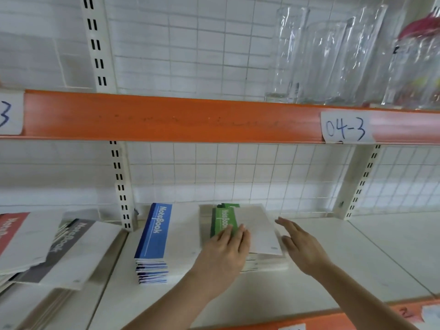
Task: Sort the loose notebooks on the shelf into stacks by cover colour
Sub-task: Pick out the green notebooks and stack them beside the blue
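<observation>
A stack of green-spined notebooks (223, 221) lies mid-shelf, its top one slightly askew. My left hand (223, 256) rests flat on top of that stack with straight fingers. My right hand (301, 246) is held edge-on against the stack's right side, fingers straight. To the left stands a neat stack of blue-spined notebooks (154, 236). In the neighbouring bay at far left lie loose notebooks, a grey-spined one (64, 248) and a red-spined one (9, 231), piled crookedly.
The white shelf board (357, 263) stretches bare to the right of my hands. An orange shelf rail (166, 117) with a label "04-3" (345, 127) runs overhead; clear glass vases (328, 58) stand on it. A slotted upright (122, 186) divides the bays.
</observation>
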Demonstrator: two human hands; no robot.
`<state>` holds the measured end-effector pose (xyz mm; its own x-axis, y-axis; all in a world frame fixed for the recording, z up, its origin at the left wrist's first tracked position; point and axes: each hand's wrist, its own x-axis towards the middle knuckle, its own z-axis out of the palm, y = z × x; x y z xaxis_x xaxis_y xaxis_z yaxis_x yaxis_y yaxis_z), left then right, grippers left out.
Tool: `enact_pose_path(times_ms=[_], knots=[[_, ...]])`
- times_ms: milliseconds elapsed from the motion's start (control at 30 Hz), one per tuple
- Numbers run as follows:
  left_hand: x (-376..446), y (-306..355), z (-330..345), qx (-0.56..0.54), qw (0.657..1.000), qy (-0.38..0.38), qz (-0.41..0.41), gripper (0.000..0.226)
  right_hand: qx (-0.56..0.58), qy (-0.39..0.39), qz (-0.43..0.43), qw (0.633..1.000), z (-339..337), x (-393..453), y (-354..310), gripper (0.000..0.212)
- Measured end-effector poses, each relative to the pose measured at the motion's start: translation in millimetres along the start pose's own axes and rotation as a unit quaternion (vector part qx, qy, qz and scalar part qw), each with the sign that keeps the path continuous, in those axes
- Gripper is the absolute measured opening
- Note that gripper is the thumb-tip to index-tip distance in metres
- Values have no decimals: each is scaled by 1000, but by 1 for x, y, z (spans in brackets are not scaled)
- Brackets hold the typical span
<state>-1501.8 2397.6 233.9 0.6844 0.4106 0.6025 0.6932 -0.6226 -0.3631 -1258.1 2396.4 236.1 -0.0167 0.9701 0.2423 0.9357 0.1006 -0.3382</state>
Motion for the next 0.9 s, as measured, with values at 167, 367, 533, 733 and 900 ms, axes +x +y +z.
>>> enact_pose_path(times_ms=[167,367,533,733,900], knots=[[43,23,22,-22,973,-228,-21,77,-26,47,50,997,-15,-12,10,45],[55,34,25,-57,956,-283,-52,53,-47,56,52,996,-20,-23,16,45],[53,33,19,-41,961,-273,-31,62,-53,54,34,997,-21,-30,9,44],[23,11,9,-7,968,-251,-16,50,-57,79,-6,995,-19,-32,-19,45],[-34,-40,-33,-90,985,-124,-78,37,-59,75,-90,991,1,-32,-65,56]])
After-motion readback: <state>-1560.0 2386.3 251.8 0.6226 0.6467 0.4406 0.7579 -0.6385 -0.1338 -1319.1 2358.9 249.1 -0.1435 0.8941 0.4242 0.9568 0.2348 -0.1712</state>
